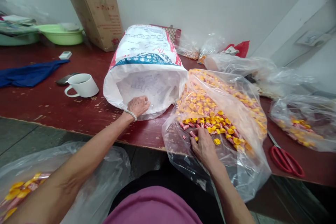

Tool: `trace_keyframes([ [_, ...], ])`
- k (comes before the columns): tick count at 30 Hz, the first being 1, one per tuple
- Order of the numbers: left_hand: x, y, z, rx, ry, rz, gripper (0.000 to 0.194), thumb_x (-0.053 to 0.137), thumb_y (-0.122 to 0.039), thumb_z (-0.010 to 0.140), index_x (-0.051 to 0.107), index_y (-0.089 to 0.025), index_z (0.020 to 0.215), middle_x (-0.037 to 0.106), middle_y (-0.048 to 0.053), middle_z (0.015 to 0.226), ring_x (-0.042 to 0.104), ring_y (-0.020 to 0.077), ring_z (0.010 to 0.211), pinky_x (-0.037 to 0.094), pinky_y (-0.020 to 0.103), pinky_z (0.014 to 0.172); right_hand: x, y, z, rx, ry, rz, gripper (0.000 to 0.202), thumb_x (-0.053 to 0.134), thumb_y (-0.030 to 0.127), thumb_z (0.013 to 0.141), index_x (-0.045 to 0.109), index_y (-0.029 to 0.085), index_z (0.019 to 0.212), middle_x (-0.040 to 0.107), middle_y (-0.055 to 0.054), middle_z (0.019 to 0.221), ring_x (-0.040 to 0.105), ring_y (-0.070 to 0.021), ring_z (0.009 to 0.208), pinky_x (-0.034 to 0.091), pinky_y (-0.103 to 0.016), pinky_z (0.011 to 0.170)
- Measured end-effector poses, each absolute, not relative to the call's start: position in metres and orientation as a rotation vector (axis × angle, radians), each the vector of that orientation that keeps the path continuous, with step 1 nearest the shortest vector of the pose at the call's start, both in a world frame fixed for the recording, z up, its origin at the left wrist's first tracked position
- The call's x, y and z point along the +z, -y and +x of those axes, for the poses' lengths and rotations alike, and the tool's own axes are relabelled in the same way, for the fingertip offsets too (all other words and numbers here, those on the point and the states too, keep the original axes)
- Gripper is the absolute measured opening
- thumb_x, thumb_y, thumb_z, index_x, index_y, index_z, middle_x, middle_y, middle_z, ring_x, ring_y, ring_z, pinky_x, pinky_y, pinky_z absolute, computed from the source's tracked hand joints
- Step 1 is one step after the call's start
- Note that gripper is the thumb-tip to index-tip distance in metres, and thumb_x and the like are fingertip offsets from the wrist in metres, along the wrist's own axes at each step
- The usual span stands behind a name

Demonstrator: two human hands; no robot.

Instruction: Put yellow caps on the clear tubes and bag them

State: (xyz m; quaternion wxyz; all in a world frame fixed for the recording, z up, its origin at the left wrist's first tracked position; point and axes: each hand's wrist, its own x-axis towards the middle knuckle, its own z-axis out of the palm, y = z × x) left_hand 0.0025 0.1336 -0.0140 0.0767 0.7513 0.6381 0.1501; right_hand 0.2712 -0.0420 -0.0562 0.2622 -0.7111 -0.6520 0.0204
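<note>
My left hand [138, 106] is at the open mouth of a white printed woven sack [147, 54] that lies on its side. Its fingers are curled together; what they hold, if anything, is too small to make out. Inside the sack, small clear rounded outlines show faintly. Over the front of a clear plastic bag [223, 89] reaches my right hand [206, 147], its thumb and fingers closed around a small red tube with a yellow end [195, 138]. Several loose yellow caps [216, 141] and red-patterned tubes [186, 126] lie in the bag's mouth beside it.
Red-handled scissors [286, 161] lie at the table's right, near another clear bag [309, 112]. A white mug [84, 85], blue cloth [31, 73], cardboard box [102, 17] and green basin [61, 36] stand left. Below the table edge is a clear bag [105, 168] of similar pieces.
</note>
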Motion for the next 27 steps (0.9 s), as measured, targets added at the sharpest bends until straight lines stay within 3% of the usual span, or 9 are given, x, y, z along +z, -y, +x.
trace_keyframes([
  [6,-0.028,-0.131,0.024,0.375,-1.985,2.190,0.043,0.043,-0.054,0.081,0.065,-0.019,0.089,0.069,0.014,0.084,0.064,0.0285,0.085,0.047,0.036,0.073,-0.051,0.054,0.275,0.095,1.716,-1.873,0.015,0.046,0.030,0.085,0.057,0.020,0.083,0.062,-0.009,0.086,0.057,-0.0216,0.082,0.046,-0.038,0.076],
  [11,-0.017,-0.111,0.028,0.512,-1.871,2.323,0.026,0.043,-0.037,0.086,0.060,-0.020,0.095,0.065,0.012,0.097,0.061,0.0253,0.093,0.046,0.035,0.079,-0.028,0.067,0.256,0.634,1.164,-1.597,0.034,0.058,0.048,0.078,0.059,0.017,0.092,0.065,-0.006,0.083,0.060,-0.0174,0.071,0.048,-0.031,0.062],
  [14,-0.010,-0.078,0.027,0.663,-1.582,2.368,0.022,0.046,-0.029,0.086,0.052,-0.020,0.105,0.064,0.007,0.097,0.061,0.0177,0.085,0.045,0.029,0.080,-0.004,0.072,0.239,0.809,0.896,-1.386,0.038,0.066,0.046,0.072,0.058,0.017,0.094,0.066,-0.004,0.084,0.060,-0.0140,0.067,0.048,-0.026,0.057],
  [17,-0.004,-0.032,0.026,0.786,-1.143,2.124,0.038,0.053,-0.029,0.083,0.039,-0.021,0.117,0.066,0.003,0.092,0.061,0.0145,0.075,0.048,0.026,0.071,0.015,0.074,0.226,0.821,0.890,-1.287,0.032,0.068,0.042,0.072,0.060,0.017,0.091,0.068,-0.005,0.088,0.061,-0.0125,0.069,0.049,-0.025,0.059],
  [23,0.007,0.031,0.039,0.630,-0.836,1.856,0.031,0.059,-0.033,0.080,0.060,-0.022,0.108,0.065,0.004,0.106,0.060,0.0171,0.091,0.047,0.026,0.078,0.011,0.080,0.213,0.766,1.165,-1.292,0.024,0.064,0.036,0.078,0.063,0.019,0.095,0.068,-0.004,0.092,0.063,-0.0143,0.078,0.051,-0.027,0.069],
  [27,0.008,0.037,0.045,0.601,-0.793,1.756,0.029,0.060,-0.031,0.079,0.065,-0.020,0.105,0.067,0.003,0.099,0.060,0.0183,0.090,0.046,0.027,0.080,0.011,0.088,0.214,0.668,1.522,-1.324,0.023,0.057,0.031,0.084,0.062,0.021,0.104,0.068,-0.004,0.091,0.063,-0.0150,0.081,0.050,-0.029,0.075],
])
